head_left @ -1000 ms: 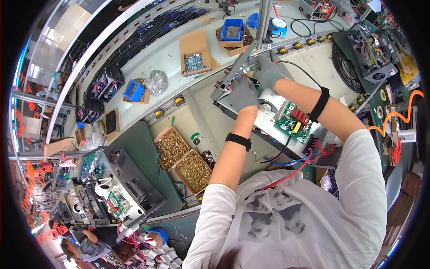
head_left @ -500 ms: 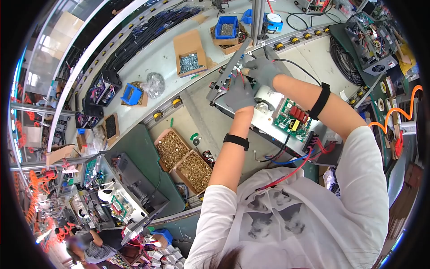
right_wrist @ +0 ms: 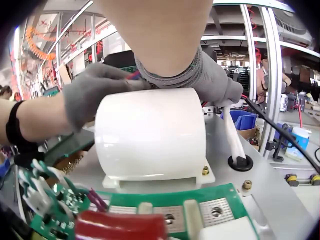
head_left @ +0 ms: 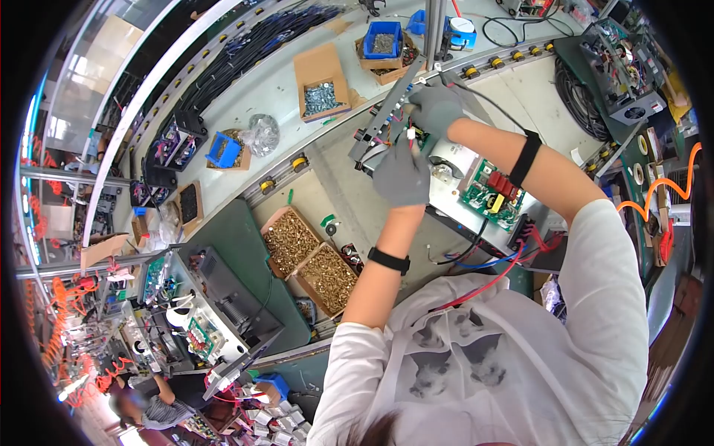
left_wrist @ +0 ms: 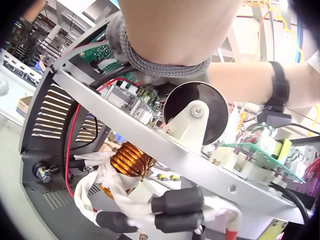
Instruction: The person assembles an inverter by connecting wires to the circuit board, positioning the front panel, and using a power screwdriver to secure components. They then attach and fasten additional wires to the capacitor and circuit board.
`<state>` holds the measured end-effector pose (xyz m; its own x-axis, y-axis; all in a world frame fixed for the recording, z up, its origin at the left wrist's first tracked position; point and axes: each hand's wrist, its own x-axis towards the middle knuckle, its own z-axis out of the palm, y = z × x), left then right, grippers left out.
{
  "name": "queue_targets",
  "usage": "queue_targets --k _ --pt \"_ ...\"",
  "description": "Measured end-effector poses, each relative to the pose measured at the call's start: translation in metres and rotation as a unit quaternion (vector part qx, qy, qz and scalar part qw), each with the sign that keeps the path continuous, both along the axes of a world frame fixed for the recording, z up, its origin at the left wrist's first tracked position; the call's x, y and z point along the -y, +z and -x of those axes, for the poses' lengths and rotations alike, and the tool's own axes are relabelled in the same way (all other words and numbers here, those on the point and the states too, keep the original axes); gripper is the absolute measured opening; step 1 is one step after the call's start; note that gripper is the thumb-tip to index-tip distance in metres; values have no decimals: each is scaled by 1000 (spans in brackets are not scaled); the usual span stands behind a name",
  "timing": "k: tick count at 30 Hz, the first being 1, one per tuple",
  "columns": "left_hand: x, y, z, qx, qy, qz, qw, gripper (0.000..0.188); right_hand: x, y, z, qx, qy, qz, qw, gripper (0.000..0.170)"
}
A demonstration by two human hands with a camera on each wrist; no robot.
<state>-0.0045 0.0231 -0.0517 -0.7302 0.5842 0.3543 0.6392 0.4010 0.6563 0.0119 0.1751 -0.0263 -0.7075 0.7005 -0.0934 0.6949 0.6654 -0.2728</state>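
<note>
A welder-like machine chassis [head_left: 431,195] lies under both gloved hands, with a slanted front panel [head_left: 390,104] at its far end. My left hand [head_left: 401,177] pinches a small white connector [head_left: 410,134] with red wire at its fingertips. Just beyond it, my right hand [head_left: 440,111] is bent over the wiring behind the panel; its fingertips are hidden, so I cannot tell what they hold. A white cylinder [right_wrist: 152,137] stands on the metal plate below the hands. Nearer my body sits a green circuit board [head_left: 487,197] with red parts. Under the plate hangs a copper-wound coil [left_wrist: 129,162].
Two cartons of brass fasteners [head_left: 290,239] lie to the left. Beyond the rail are a carton of silver screws [head_left: 320,98] and a blue bin [head_left: 383,41]. Another opened machine [head_left: 621,82] stands far right. A black cable [head_left: 491,104] runs past my right wrist.
My left hand has drawn back from the panel toward my body, and the white connector now shows at its fingertips. My right hand stays by the panel, slightly shifted.
</note>
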Motion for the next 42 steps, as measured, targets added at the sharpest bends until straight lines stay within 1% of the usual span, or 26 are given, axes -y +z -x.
queue_targets --k 1,2,3,4,5,7,8,9,10,11,13,14,16,17,19,23,25,31,38,40,41,42 --pt "9 7 0 0 -2 2 1000 22 3 4 3 0 -2 2 1000 29" --pt "18 15 4 -107 28 -13 994 23 5 9 8 37 20 -30 999 27" --pt "23 19 8 -212 58 -28 975 25 8 12 12 75 43 -62 994 26" --pt "24 16 11 -197 104 -12 975 22 6 13 15 91 43 -55 993 27" --pt "23 15 19 -197 104 -11 975 22 5 12 17 92 43 -54 993 27" --pt "18 15 39 -187 84 -156 966 22 5 13 21 125 45 -39 990 26" --pt "18 15 43 -187 86 -156 966 22 5 13 22 125 47 -39 990 26" --pt "18 16 45 -95 57 -161 981 22 6 13 22 128 44 -34 990 26" --pt "18 17 48 -1 27 -164 986 22 6 14 22 131 42 -30 990 26" --pt "18 17 51 0 29 -164 986 22 6 13 21 132 44 -30 990 26" --pt "16 17 57 -9 22 -88 996 23 4 15 20 131 52 -18 990 28" --pt "15 18 58 -7 23 -89 996 23 4 17 22 132 53 -19 990 28" --pt "13 18 57 45 58 -93 993 23 6 19 24 166 70 -12 983 30" --pt "11 18 57 47 61 -93 993 23 7 18 24 168 72 -13 983 30" --pt "9 18 58 20 72 -146 986 15 12 14 22 153 88 -50 983 31" --pt "12 22 56 13 63 -138 988 14 15 16 22 147 72 -25 986 31" --pt "12 23 56 19 69 -110 991 13 13 10 22 140 55 -50 987 31" --pt "8 13 57 -7 74 -140 987 13 16 11 23 137 50 -48 988 27" --pt "9 14 55 21 73 -120 990 14 17 14 26 155 52 -79 983 30" --pt "9 15 56 32 73 -119 990 15 17 18 26 162 29 -35 986 32" --pt "9 18 57 30 75 -120 990 15 17 20 28 161 31 -36 986 32" --pt "11 21 58 52 77 -97 991 17 18 22 29 163 19 -29 986 28"
